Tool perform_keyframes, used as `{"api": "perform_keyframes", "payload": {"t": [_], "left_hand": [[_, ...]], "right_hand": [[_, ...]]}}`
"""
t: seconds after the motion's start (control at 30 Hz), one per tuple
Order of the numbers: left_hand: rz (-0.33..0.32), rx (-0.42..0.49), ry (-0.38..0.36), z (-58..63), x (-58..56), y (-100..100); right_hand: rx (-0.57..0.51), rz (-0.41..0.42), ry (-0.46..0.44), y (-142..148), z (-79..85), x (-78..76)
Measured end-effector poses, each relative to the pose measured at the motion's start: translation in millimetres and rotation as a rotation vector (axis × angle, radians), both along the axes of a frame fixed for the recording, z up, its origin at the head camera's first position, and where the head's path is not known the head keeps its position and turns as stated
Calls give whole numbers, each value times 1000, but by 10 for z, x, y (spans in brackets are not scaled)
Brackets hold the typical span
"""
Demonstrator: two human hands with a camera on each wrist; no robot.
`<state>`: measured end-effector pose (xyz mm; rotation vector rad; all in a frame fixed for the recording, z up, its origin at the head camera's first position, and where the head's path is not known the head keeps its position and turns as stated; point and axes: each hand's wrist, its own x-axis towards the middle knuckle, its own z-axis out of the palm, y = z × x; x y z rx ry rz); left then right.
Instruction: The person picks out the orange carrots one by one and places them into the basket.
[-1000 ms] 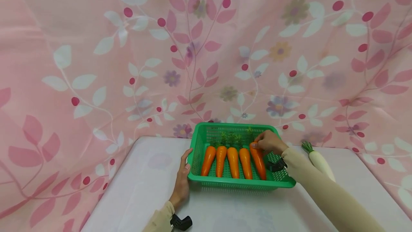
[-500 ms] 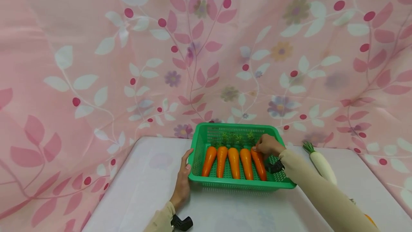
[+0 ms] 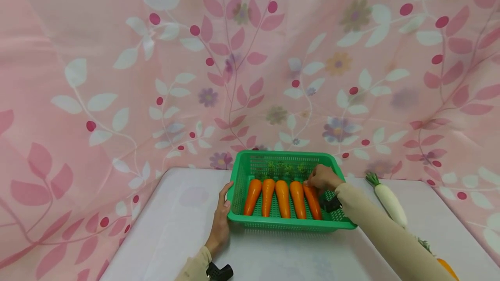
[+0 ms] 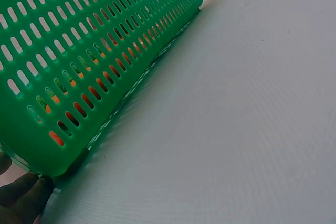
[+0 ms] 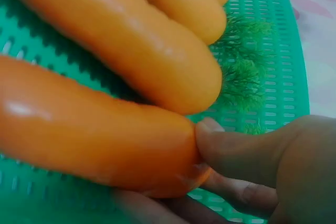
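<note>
A green perforated plastic basket stands on the white-covered table with several orange carrots side by side in it, their leafy tops toward the back wall. My right hand reaches into the basket and pinches the thick top end of the rightmost carrot. In the right wrist view, the thumb lies on this carrot with fingers beneath it. Against the basket's left end rests my left hand, fingers fairly straight along its side. The left wrist view shows only some fingertips at the basket's lower corner.
A white radish with green stalks lies on the table right of the basket. Nearer, partly behind the right sleeve, is another orange vegetable with a leafy top. A pink floral cloth hangs behind the table.
The rightmost carrot's top end has come down beside the others, with my right hand lowering slightly along with it. My left hand has stayed at the basket's left end.
</note>
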<state>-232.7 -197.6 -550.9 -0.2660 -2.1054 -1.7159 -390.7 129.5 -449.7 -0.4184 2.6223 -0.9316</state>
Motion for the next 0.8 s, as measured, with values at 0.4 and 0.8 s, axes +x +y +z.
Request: {"api": "perform_keyframes", "payload": {"t": [0.4,0.8], "left_hand": [[-3,-5,-2,5,-2,-8],[-15,5,7,4,0,-11]], "right_hand": [[26,-54,1,-32,-18,11],[29,-83,-20,-50,-73,-31]]}}
